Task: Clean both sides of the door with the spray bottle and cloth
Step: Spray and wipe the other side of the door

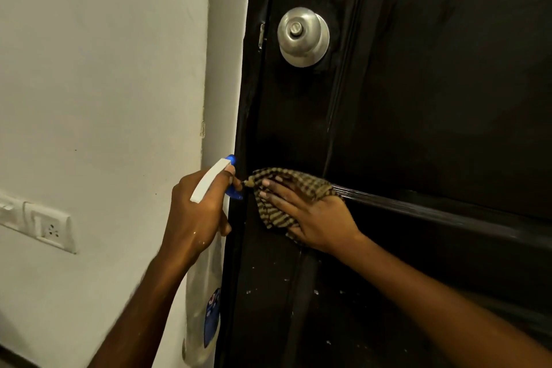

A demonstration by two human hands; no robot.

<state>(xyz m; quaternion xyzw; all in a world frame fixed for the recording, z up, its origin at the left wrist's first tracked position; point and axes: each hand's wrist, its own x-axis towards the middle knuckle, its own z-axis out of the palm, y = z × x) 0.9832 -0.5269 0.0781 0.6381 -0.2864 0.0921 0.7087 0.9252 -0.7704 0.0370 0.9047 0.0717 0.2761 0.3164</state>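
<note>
Door: black, panelled, fills right half of view, pale flecks on its lower part. Round metal knob sits high up near the door's left edge, with a small latch plate just left of it on the edge itself. Right hand lies flat on the door below the knob, at the left end of a horizontal rail between panels. Its grip is spread, fingers straight and splayed, pressing a brown-and-tan checked cloth against the door face. Cloth is bunched under palm and fingers. Folds show above the fingertips and below the heel of the hand, and one corner sticks out left toward the door edge. Left hand is just left of the cloth, at the door's left edge. Its grip is closed round the neck of a spray bottle, forefinger curled by the blue trigger. Bottle is roughly upright: white head with blue nozzle angled up and right at the door edge, pale body with blue label hanging below the hand. Trigger end lies close to the cloth corner; cannot tell whether they touch. White wall on left, with a white socket low on it, well apart from the bottle.
</note>
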